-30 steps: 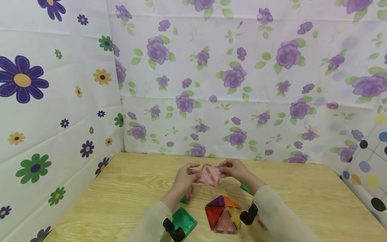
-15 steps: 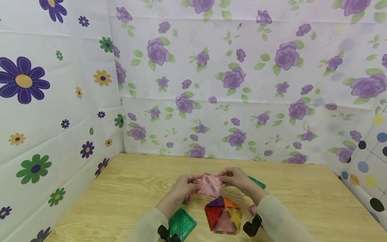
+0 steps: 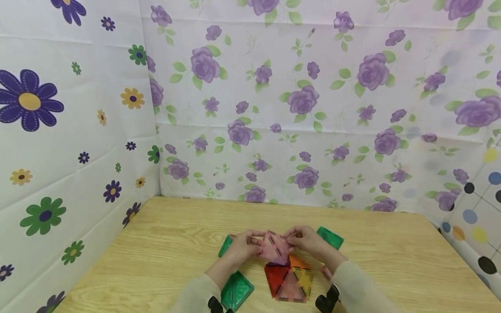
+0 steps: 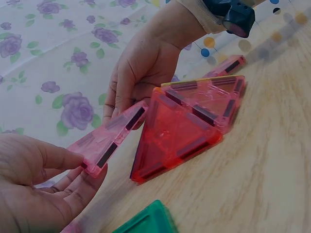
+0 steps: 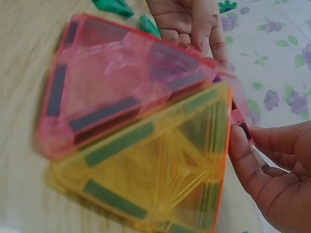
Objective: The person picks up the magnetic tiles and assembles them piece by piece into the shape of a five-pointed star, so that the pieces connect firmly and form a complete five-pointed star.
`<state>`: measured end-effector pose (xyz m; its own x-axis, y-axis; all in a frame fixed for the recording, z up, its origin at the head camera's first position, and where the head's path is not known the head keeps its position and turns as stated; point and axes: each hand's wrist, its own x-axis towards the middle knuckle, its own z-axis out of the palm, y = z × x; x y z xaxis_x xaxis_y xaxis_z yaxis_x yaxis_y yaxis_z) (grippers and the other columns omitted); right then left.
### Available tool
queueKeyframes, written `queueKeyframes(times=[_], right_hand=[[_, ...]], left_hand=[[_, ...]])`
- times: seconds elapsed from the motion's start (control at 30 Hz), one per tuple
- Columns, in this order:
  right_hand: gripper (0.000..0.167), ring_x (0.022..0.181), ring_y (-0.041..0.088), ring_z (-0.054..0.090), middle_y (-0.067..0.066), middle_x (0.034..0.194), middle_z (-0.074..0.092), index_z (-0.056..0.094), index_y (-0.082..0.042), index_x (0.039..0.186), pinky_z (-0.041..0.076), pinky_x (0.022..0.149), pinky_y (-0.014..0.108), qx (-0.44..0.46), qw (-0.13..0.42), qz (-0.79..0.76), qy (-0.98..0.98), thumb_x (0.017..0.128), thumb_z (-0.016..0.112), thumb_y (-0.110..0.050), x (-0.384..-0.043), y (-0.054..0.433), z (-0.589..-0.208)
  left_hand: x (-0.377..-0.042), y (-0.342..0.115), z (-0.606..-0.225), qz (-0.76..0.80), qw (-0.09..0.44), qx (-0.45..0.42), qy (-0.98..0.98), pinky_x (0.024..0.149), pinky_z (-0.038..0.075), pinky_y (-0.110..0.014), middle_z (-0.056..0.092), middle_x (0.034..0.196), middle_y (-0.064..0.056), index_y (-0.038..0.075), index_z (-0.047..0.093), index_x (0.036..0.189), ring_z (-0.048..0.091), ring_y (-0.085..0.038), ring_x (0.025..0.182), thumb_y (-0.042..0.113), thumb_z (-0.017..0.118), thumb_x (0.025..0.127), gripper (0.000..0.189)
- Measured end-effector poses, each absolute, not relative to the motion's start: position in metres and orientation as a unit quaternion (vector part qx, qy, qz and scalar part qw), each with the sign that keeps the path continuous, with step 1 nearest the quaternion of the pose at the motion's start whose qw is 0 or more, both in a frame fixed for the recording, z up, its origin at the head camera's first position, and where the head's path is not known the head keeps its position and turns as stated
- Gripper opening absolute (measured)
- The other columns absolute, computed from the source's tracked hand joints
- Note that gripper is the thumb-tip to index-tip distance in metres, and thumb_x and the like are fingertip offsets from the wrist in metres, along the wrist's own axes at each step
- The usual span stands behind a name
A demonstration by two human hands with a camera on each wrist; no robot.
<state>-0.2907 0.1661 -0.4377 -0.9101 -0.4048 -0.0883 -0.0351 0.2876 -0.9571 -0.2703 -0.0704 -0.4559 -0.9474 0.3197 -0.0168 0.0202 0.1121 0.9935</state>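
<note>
Pink translucent magnetic tiles (image 3: 274, 250), crossed by dark magnet strips, are held between both hands. My left hand (image 3: 242, 250) pinches the left edge, thumb and fingers showing in the left wrist view. With its fingertips my right hand (image 3: 307, 241) pinches the opposite side. Just below stands a raised cluster of triangular magnetic tiles: a red tile (image 4: 175, 138), a yellow tile (image 5: 146, 160), a pink triangle (image 3: 291, 289), an orange tile (image 3: 298, 262) and a purple one partly hidden. The held pink tiles overlap the cluster's far side in the head view, right beside the red tile in the left wrist view.
Green tiles (image 3: 236, 290) lie on the wooden table (image 3: 156, 261) near my left forearm. Another green tile (image 3: 330, 238) is beyond my right hand, and one more (image 3: 225, 245) lies behind the left. A pink tile (image 3: 326, 273) sits by my right sleeve. Flowered cloth (image 3: 274, 108) hangs behind.
Both hands have come down and nearer with the pink tiles, which have tilted and now overlap the cluster's far side. The green tile beyond my right hand shows more fully.
</note>
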Motion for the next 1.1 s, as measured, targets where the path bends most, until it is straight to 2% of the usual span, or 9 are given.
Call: queueKeyframes(times=[0.17, 0.43, 0.73, 1.1], right_hand=[[0.019, 0.074, 0.012, 0.062, 0.012, 0.096, 0.06, 0.056, 0.011, 0.111, 0.057, 0.076, 0.037, -0.138, 0.161, -0.568, 0.795, 0.097, 0.05, 0.0, -0.29, 0.166, -0.441], [0.019, 0.068, 0.013, 0.06, 0.012, 0.094, 0.062, 0.061, 0.007, 0.11, 0.056, 0.068, 0.031, -0.122, 0.153, -0.547, 0.814, 0.097, 0.052, -0.002, -0.29, 0.162, -0.442], [0.016, 0.071, 0.015, 0.053, 0.007, 0.089, 0.064, 0.066, 0.002, 0.105, 0.046, 0.062, 0.027, -0.155, 0.14, -0.511, 0.834, 0.095, 0.057, -0.007, -0.29, 0.162, -0.445], [0.018, 0.069, 0.016, 0.052, 0.007, 0.09, 0.066, 0.067, 0.002, 0.106, 0.046, 0.062, 0.028, -0.164, 0.148, -0.498, 0.839, 0.094, 0.059, -0.01, -0.288, 0.162, -0.442]], left_hand=[[-0.269, -0.066, -0.459, 0.657, 0.109, 0.111, 0.737, 0.07, 0.056, -0.03, 0.065, 0.096, -0.017, -0.004, 0.055, 0.128, 0.06, -0.01, 0.073, -0.013, 0.058, 0.085, 0.044], [-0.266, -0.061, -0.459, 0.633, 0.091, 0.107, 0.761, 0.063, 0.051, -0.025, 0.063, 0.093, -0.015, -0.002, 0.053, 0.13, 0.058, -0.01, 0.069, -0.011, 0.062, 0.082, 0.049], [-0.261, -0.058, -0.458, 0.598, 0.059, 0.123, 0.79, 0.066, 0.056, -0.029, 0.064, 0.093, -0.016, -0.004, 0.054, 0.128, 0.062, -0.012, 0.073, -0.006, 0.068, 0.082, 0.048], [-0.261, -0.056, -0.455, 0.574, 0.038, 0.129, 0.808, 0.064, 0.055, -0.029, 0.062, 0.093, -0.015, -0.003, 0.055, 0.125, 0.06, -0.013, 0.074, -0.001, 0.069, 0.082, 0.044]])
